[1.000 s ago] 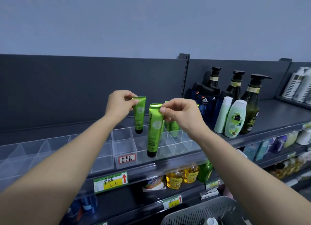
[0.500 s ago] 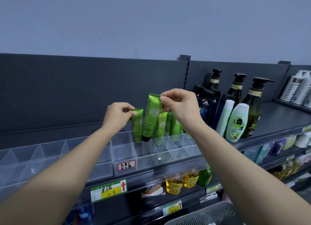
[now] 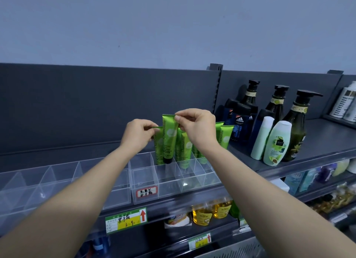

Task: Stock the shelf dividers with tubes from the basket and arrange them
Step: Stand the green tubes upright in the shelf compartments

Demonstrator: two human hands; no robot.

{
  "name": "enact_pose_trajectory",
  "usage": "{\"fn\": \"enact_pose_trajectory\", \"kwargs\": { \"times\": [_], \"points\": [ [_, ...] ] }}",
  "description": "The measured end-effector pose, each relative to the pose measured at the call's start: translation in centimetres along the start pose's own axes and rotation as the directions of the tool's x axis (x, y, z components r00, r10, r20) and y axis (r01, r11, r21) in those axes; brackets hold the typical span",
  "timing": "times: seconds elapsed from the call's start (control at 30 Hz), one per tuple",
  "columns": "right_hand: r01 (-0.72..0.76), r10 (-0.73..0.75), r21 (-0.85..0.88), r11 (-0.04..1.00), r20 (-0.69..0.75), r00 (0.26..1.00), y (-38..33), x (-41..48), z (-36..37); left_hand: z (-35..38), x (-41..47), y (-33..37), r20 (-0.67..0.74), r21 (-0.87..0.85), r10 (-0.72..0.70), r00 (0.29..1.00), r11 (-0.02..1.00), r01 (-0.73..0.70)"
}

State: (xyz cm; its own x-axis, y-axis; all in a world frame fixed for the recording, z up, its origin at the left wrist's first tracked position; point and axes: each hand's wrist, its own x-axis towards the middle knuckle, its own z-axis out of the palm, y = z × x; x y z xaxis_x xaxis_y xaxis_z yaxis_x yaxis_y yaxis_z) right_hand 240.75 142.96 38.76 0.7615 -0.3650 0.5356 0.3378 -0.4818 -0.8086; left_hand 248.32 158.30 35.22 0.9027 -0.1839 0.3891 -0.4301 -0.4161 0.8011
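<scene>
Entry, working near to far.

Bottom of view: rim of the grey perforated basket (image 3: pixel 231 251); contents not visible. Above it, yellow bottles (image 3: pixel 202 216) on a lower shelf, and a green-and-yellow price tag (image 3: pixel 126 220) clipped to the front edge of the shelf (image 3: pixel 317 138) I am stocking.

Clear shelf dividers (image 3: pixel 173 180) run along that front edge, on its left and middle part. A red-bordered handwritten label (image 3: pixel 146 192) is on the front wall of one compartment.

Left grip (image 3: pixel 137 136): thumb and forefinger closed in a pinch on the top crimp of the first tube (image 3: pixel 158 148). The tube is green, upright and cap down, with its lower end inside a rear compartment.

Right grip (image 3: pixel 198 127): thumb and forefinger pinched on the top corner of the second tube (image 3: pixel 169 138), other fingers curled. This tube is upright and cap down, and overlaps the first tube from the front. Its black cap sits level with the divider rim; I cannot tell whether it is inside a compartment.

Behind my right wrist: stocked tubes (image 3: pixel 185 148) standing in the rear compartments.

Farther right along the shelf: white bottles (image 3: pixel 277 142), blue bottles (image 3: pixel 239 122), dark pump bottles (image 3: pixel 297 126).

Farthest: the dark back panel (image 3: pixel 96 107).
</scene>
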Motion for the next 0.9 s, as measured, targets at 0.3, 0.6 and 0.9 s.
{"fn": "enact_pose_trajectory", "kwargs": {
  "times": [0.3, 0.6, 0.9],
  "points": [
    [-0.006, 0.010, -0.070, 0.998, 0.050, 0.999, 1.7, -0.7, 0.9, -0.3, 0.1, 0.0, -0.003, 0.034, 0.013, 1.000, 0.999, -0.013],
    [0.128, -0.093, -0.273, 0.953, 0.137, 0.986, 3.1, -1.4, 1.7, -0.5, 0.0, -0.1, 0.002, 0.022, 0.026, 1.000, 0.999, -0.026],
    [0.117, -0.083, -0.289, 0.950, 0.125, 0.989, 3.1, -1.3, 2.0, -0.7, 0.1, 0.2, 0.021, 0.083, 0.045, 0.999, 0.995, -0.047]
  ]
}}
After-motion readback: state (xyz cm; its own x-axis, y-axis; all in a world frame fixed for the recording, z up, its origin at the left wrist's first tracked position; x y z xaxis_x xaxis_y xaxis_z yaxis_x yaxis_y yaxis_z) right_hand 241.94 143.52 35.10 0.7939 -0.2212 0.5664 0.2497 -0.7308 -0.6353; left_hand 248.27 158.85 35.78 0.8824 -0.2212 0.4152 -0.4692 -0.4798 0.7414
